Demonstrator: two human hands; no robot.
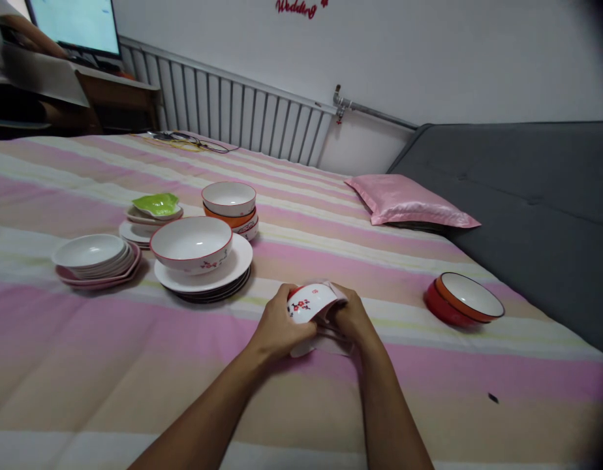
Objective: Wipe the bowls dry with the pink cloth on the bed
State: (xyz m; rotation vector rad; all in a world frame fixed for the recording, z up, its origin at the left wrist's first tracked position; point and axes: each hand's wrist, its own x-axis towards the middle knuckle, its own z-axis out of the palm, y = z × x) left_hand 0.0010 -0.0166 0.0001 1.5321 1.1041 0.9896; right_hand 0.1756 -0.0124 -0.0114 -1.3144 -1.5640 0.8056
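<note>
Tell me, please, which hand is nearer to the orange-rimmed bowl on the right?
Right. The right hand is left of the orange-rimmed bowl, apart from it; the left hand is farther left, across the small white bowl both hold.

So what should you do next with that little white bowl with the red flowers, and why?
Probably lift the small white ceramic bowl with red flowers straight up: the left hand and the right hand both grip it, tilted, low over the pink striped bedsheet, with something white I cannot make out beneath it.
</note>
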